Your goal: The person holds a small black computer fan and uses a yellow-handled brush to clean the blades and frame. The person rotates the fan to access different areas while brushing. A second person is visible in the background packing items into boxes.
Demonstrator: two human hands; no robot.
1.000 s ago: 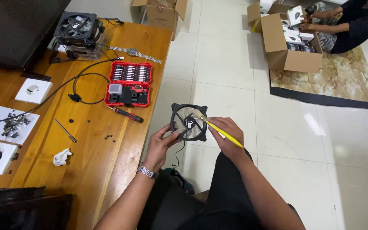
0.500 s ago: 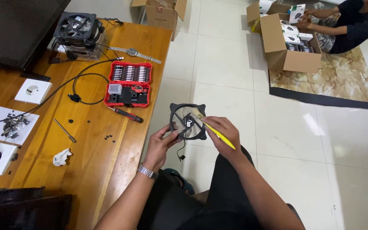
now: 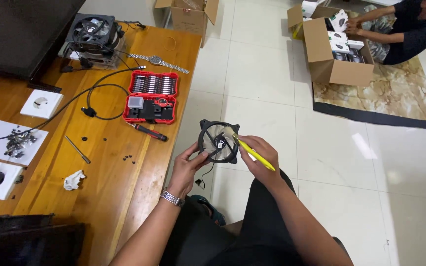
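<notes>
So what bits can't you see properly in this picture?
- Tip of the yellow tool, head view: it lies against the fan, too small to see what it touches.
- Left hand: its fingertips go behind the fan frame.
- Bits in the red case: too small to tell apart.
- Little parts on the white paper: just a dark heap.
- Black thing at the lower left edge: cut off.
</notes>
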